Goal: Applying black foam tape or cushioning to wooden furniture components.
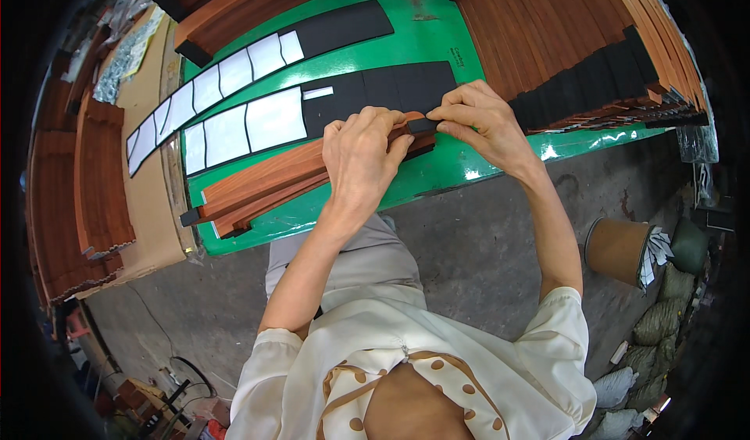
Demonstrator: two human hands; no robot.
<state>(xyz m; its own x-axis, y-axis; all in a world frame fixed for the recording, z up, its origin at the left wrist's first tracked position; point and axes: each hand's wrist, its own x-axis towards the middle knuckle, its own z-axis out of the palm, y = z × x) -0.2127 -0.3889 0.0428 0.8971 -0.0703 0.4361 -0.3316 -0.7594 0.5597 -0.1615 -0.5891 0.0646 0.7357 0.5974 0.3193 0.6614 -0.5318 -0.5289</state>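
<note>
At twelve o'clock, the left hand is gripping a reddish-brown wood-grain slat. At two o'clock, the right hand is pinching a black end strip.

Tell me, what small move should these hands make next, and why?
Perhaps the right hand should press the black piece snugly against the strip: its fingertips are pinching that piece at the strip's end, while the left hand holds the strip.
</note>
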